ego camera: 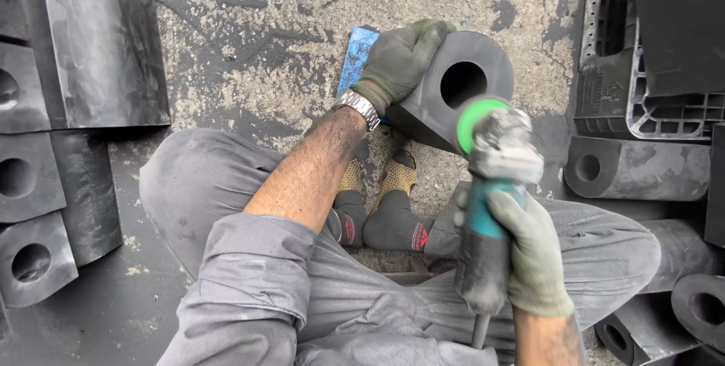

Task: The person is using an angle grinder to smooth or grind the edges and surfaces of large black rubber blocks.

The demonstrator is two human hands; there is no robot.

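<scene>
Your right hand point(529, 249), in a worn green glove, is wrapped tight around the teal body of an angle grinder point(487, 207), fingers pressed together about the handle so the tool points up and away from you. Its green disc point(476, 118) sits at the far end of that grip, just at the near lower edge of the black rubber block point(461, 86), right below the block's round hole; whether disc and rubber actually touch you cannot tell from here. Your left hand point(400, 60), gloved too, lies across from the grinder, clamped over the block's top left corner and holding it tilted on the ground, a metal wristwatch point(361, 106) showing at the cuff. Just beyond that hand a blue pad point(355, 56) pokes out from behind the block. Between the two grips, nearer to you, your socked feet point(381, 211) rest together. Farther out, more black rubber blocks point(45, 185) are stacked to the left, others lie to the right beside a dark plastic pallet point(612, 56).
</scene>
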